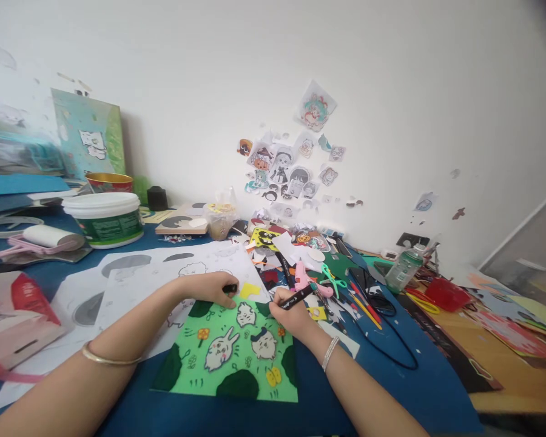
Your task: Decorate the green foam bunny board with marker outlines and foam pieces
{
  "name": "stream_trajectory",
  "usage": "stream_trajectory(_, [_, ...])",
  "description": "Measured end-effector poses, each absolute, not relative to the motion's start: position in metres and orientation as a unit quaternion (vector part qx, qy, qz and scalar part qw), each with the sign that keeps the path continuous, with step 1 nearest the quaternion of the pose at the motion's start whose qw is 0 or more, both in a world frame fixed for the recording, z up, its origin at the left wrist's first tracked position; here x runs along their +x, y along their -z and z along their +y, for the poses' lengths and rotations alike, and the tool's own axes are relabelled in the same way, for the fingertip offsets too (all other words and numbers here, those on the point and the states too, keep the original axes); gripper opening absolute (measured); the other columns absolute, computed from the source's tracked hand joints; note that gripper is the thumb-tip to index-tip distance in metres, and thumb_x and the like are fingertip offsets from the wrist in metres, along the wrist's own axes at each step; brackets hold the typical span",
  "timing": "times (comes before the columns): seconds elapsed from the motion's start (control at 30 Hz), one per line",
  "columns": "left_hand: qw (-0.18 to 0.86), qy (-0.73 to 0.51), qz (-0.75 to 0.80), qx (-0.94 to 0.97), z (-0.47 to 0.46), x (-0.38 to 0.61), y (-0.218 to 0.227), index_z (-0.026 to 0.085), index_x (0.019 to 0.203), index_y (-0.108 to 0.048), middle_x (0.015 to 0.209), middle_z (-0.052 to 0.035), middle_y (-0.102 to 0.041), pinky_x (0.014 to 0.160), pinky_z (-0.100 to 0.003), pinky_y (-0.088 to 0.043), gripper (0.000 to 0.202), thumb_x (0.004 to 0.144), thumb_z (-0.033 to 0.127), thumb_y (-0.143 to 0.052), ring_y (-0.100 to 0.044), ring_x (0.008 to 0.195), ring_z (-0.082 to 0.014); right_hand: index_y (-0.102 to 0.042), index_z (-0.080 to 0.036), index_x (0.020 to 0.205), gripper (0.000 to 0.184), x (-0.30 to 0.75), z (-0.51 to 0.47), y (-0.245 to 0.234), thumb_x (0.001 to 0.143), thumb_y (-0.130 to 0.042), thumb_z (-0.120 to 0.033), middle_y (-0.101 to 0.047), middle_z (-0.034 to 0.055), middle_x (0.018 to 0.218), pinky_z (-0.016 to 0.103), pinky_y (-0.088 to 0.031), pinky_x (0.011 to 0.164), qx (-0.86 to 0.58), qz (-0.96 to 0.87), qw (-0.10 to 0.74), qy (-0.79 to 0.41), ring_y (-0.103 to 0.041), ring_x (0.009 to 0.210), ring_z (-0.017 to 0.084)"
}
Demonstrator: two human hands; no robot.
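Observation:
My right hand (287, 308) grips a black marker (300, 296) above the upper right edge of a green sheet (200, 331); its tip is hidden by my fingers. The sheet carries white cartoon figures (221, 350), dark green patches, small orange flowers and a yellow butterfly shape (273, 376). At the sheet's upper left edge, my left hand (212, 287) is closed around a small black marker cap (230, 289). A yellow paper scrap (250, 290) lies between the hands, just beyond the sheet.
White drawing papers (150, 285) spread under my left arm. Right of the sheet are a pink glue gun (303, 276), green scissors (333, 279), pencils (366, 311) and a black cable (407, 366). A white tub (104, 221) and a plastic bottle (406, 268) stand farther back.

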State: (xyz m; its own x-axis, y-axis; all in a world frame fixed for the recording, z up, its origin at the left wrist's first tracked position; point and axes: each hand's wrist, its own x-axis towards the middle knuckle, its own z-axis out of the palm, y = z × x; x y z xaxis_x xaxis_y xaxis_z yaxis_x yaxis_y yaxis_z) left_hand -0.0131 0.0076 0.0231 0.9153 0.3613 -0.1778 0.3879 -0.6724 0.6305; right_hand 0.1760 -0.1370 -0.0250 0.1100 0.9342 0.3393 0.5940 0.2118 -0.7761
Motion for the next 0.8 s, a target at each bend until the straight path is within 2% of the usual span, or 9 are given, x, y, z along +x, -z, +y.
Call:
stream_trajectory(0.27, [0.334, 0.016, 0.193, 0.923, 0.006, -0.012, -0.025, 0.02, 0.062, -0.047, 0.065, 0.0017, -0.043, 0.052, -0.025, -0.027, 0.027, 0.061, 0.043, -0.062, -0.035, 0.057, -0.0136, -0.031, -0.022, 0.055, 0.02, 0.176, -0.138, 0.024, 0.068, -0.045, -0.015, -0.035, -0.0059, 0.053, 0.023, -0.029, 0.049, -0.599, -0.642, 0.445, -0.176, -0.037, 0.051, 0.011])
stream_trajectory(0.47, [0.33, 0.025, 0.19, 0.924, 0.007, -0.011, -0.024, 0.02, 0.064, -0.047, 0.065, 0.0021, -0.043, 0.053, -0.026, -0.027, 0.027, 0.063, 0.043, -0.061, -0.036, 0.058, -0.014, -0.035, -0.022, 0.057, 0.02, 0.172, -0.144, 0.016, 0.073, -0.046, -0.018, -0.039, -0.0063, 0.051, 0.023, -0.032, 0.049, -0.577, -0.65, 0.44, -0.228, -0.039, 0.048, 0.011])
stream_trajectory(0.8, [0.327, 0.03, 0.19, 0.925, 0.006, -0.012, -0.023, 0.02, 0.064, -0.044, 0.065, 0.002, -0.042, 0.053, -0.026, -0.027, 0.027, 0.065, 0.042, -0.06, -0.035, 0.058, -0.0138, -0.038, -0.021, 0.058, 0.019, 0.175, -0.142, 0.019, 0.073, -0.049, -0.02, -0.041, -0.0055, 0.056, 0.023, -0.032, 0.049, -0.575, -0.664, 0.421, -0.226, -0.041, 0.05, 0.01])
